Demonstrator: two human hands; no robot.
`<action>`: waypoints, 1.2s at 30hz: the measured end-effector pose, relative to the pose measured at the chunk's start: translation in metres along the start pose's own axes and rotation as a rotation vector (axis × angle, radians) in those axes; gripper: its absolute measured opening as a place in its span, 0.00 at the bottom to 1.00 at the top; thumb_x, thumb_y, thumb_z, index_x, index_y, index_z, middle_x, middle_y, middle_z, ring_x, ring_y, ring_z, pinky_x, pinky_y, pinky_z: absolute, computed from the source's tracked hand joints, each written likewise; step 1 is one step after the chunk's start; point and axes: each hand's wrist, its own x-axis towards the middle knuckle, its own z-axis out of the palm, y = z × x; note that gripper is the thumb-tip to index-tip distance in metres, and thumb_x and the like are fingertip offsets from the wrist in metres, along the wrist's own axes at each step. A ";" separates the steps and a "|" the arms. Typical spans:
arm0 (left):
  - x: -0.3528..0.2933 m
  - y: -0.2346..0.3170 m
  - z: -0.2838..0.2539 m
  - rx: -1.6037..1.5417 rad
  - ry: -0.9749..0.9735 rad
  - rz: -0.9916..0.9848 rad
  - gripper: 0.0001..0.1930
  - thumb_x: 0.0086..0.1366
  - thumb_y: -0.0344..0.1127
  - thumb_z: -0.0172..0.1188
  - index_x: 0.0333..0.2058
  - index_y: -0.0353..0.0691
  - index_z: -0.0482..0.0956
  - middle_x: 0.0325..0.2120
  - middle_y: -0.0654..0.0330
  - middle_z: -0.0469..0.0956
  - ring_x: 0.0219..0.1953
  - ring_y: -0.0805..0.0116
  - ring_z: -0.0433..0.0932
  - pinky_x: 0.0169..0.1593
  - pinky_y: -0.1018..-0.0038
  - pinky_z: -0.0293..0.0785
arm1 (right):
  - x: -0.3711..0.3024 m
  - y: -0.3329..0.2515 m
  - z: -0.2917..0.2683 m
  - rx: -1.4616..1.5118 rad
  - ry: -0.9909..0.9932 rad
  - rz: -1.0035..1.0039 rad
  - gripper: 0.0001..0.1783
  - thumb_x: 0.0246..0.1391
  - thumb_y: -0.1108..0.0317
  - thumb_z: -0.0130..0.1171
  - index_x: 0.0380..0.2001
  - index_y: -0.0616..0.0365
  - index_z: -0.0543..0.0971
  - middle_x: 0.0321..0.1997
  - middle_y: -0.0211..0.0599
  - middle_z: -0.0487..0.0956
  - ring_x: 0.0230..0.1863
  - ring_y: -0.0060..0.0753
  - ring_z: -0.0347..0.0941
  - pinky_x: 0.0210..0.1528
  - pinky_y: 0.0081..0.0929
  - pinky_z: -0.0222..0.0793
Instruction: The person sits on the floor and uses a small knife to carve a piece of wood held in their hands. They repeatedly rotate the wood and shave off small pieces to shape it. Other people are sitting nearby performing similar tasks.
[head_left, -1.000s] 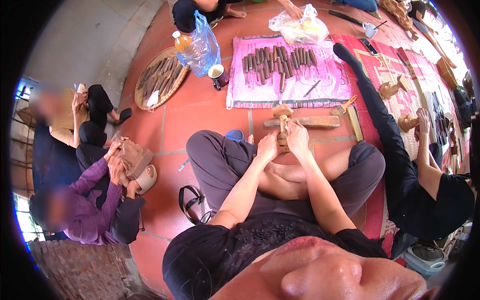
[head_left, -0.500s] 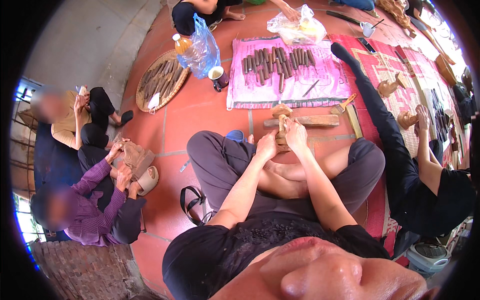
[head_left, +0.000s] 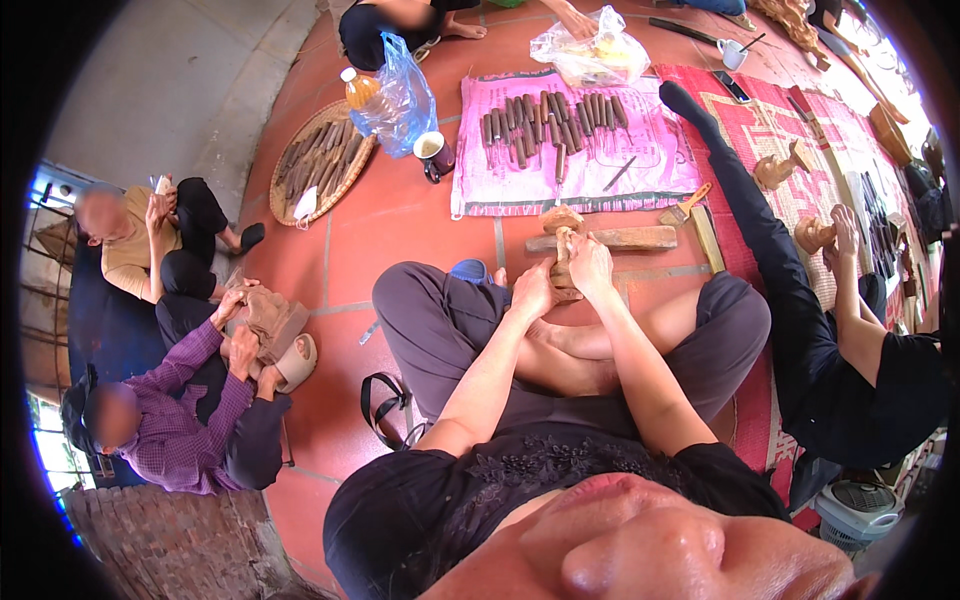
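A light-brown wood carving (head_left: 563,219) with a broad, rounded top and a thicker base stands upright between my crossed legs. My left hand (head_left: 533,288) is closed around its lower left side. From the right, my right hand (head_left: 591,266) grips its middle, fingers wrapped over it. Whether a small tool is also between my fingers cannot be made out. Just behind the carving a wooden block (head_left: 640,239) lies across the floor tiles, with a second wooden bar (head_left: 707,242) to its right. A flat paintbrush (head_left: 686,204) rests near them.
Several wooden-handled carving tools (head_left: 560,125) lie on a pink sack (head_left: 640,182); more fill a round woven basket (head_left: 282,205). A cup (head_left: 434,152), a bottle (head_left: 360,88) and a blue plastic bag (head_left: 405,105) stand nearby. Co-workers sit at left and right; a strap (head_left: 375,408) lies left.
My hands and the carving keep almost the same place and grip. The whole view has shifted very slightly.
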 end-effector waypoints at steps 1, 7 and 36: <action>0.000 -0.004 0.001 -0.007 0.003 -0.006 0.42 0.45 0.53 0.78 0.56 0.38 0.75 0.47 0.45 0.82 0.52 0.47 0.80 0.54 0.57 0.75 | -0.004 -0.008 -0.004 -0.017 0.003 0.036 0.12 0.59 0.74 0.52 0.43 0.63 0.82 0.41 0.59 0.83 0.54 0.61 0.77 0.60 0.52 0.68; 0.000 -0.015 0.011 0.014 0.053 0.007 0.40 0.47 0.50 0.77 0.56 0.37 0.75 0.46 0.45 0.82 0.52 0.47 0.80 0.54 0.57 0.75 | -0.053 -0.006 0.001 -0.058 0.116 -0.125 0.17 0.60 0.75 0.51 0.50 0.63 0.81 0.49 0.55 0.82 0.60 0.61 0.73 0.65 0.50 0.64; 0.002 -0.011 0.011 0.012 0.046 -0.010 0.41 0.47 0.50 0.77 0.57 0.36 0.74 0.48 0.45 0.82 0.52 0.47 0.80 0.55 0.59 0.75 | -0.057 -0.002 -0.001 -0.076 0.171 -0.188 0.19 0.60 0.75 0.51 0.53 0.63 0.79 0.48 0.55 0.83 0.58 0.63 0.75 0.61 0.52 0.69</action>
